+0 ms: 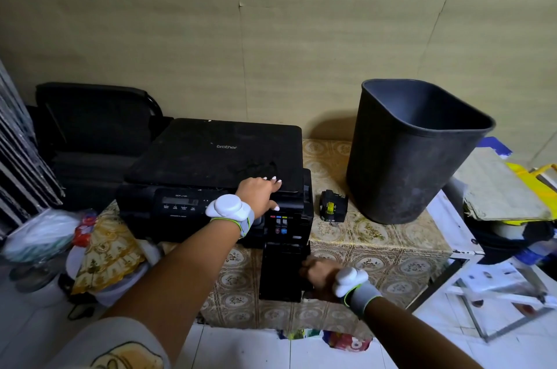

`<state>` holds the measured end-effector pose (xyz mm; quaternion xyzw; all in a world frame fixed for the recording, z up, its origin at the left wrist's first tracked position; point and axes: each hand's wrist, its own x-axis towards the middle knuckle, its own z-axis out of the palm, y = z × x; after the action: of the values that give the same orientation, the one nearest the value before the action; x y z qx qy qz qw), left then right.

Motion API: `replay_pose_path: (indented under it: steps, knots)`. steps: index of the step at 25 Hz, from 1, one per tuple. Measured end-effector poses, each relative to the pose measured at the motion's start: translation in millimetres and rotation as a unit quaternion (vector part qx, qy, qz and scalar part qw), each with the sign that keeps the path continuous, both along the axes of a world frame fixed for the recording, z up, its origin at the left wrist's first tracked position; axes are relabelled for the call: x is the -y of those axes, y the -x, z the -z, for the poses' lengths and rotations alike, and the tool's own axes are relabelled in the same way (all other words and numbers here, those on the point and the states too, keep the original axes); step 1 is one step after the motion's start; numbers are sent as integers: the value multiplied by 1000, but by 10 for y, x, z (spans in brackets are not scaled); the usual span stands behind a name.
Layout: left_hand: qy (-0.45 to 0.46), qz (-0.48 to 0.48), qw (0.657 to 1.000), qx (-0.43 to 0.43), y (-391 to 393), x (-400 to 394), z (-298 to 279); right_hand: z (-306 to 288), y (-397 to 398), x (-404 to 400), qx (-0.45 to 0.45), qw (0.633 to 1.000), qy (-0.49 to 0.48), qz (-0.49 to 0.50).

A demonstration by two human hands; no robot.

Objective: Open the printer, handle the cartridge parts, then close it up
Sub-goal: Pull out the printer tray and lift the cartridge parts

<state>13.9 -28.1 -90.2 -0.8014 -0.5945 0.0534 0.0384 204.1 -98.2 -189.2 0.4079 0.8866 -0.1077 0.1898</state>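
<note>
Black boxy plastic printer (211, 175) on patterned cloth-covered table (376, 251). Dark grey plastic bin (413, 154) well right of both hands. Hinged black cartridge door (283, 269) open, hanging down, gripped by right hand (319, 276). Left hand (260, 193) flat, fingers spread, pressing printer lid above door. Small black ink cartridge (333, 206) on table, up-right of right hand.

A single wide view from the person's head, looking forward and steeply down; both forearms reach in from the bottom edge, so the camera sits close above them; the left hand (261, 194) lies near the middle of the frame on the printer (211, 163), the right hand (320, 273) lower and to its right; beyond the hands the wall (271, 22) fills the upper half; the edges curve from the wide lens.
</note>
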Motion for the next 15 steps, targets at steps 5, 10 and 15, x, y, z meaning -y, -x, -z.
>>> replay_pose_path:
  steps: [5,10,15]
  knots:
    - [1,1,1000,-3,-5,3,-5,-74,-9,-51,-23,998,49,16]
    - [3,3,1000,-7,-7,-4,-23,-253,30,-153,-60,992,107,43]
    - [0,3,1000,-5,1,-10,-4,-483,185,-403,-152,966,72,194]
